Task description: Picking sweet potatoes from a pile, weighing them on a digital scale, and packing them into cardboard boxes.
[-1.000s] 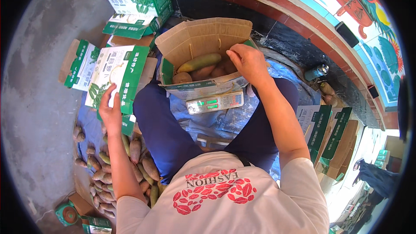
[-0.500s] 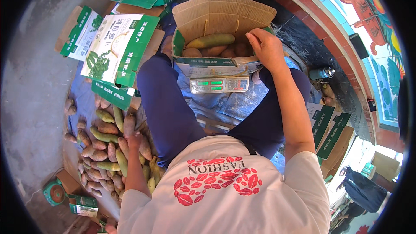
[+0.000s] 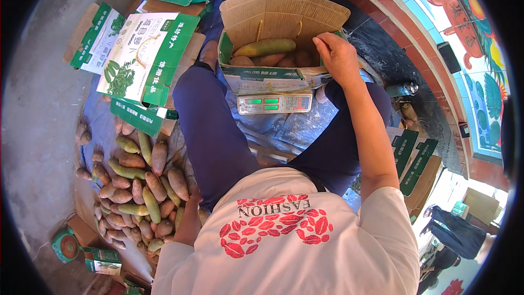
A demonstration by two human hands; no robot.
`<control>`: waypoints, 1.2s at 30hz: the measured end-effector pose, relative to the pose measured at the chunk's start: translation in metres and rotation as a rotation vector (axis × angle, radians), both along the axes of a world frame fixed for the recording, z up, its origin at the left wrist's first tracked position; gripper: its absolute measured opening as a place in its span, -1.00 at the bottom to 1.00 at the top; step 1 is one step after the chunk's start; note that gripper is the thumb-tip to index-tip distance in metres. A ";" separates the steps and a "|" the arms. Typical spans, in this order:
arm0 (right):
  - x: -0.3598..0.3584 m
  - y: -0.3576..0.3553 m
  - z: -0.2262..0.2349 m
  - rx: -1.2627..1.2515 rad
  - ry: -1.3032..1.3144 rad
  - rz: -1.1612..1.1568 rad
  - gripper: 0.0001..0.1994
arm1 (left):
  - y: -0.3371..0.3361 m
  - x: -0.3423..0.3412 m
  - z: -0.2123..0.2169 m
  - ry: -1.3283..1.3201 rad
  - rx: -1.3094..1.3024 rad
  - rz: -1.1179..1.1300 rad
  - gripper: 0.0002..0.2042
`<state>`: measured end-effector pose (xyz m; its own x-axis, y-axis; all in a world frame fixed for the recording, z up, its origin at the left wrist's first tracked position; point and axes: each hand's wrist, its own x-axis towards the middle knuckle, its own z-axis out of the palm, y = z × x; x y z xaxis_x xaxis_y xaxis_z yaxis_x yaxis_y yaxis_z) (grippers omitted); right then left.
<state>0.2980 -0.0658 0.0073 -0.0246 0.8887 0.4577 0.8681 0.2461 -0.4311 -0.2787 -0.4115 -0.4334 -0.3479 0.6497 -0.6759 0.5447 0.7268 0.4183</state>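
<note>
An open cardboard box (image 3: 284, 11) stands before me, holding a long green radish-like vegetable (image 3: 265, 48) above several reddish-brown sweet potatoes (image 3: 269, 60). My right hand (image 3: 339, 59) rests at the box's right rim, fingers loosely bent and apart, with nothing seen in them. Down at my left, my left hand (image 3: 193, 201) is between my thigh and the right edge of a heap of sweet potatoes (image 3: 158, 158) and long green vegetables (image 3: 152, 205). Its fingers are mostly hidden. In front of the box, a scale display (image 3: 274, 103) is lit green.
Printed green-and-white cartons (image 3: 144, 57) are stacked at the far left. More cartons (image 3: 417, 166) stand by my right side. A blue bottle (image 3: 403, 89) lies near the tiled wall, and a green round-faced scale (image 3: 66, 245) sits at the lower left. Blue sheeting (image 3: 267, 128) covers the floor.
My left hand has left the sweet potato at the heap's upper right and moved back toward my thigh. The right hand stays at the box rim; the whole view has shifted slightly.
</note>
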 end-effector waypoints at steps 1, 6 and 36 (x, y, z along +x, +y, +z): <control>0.000 0.001 0.000 0.002 0.004 0.006 -0.85 | -0.006 0.001 0.004 -0.020 0.004 0.006 -0.63; -0.002 0.001 -0.003 0.011 0.010 0.021 -0.86 | -0.010 0.006 0.017 -0.114 0.020 0.045 -0.63; 0.038 -0.036 0.070 0.162 0.077 -0.110 -0.80 | 0.298 0.100 0.362 -0.258 1.042 -0.158 -0.73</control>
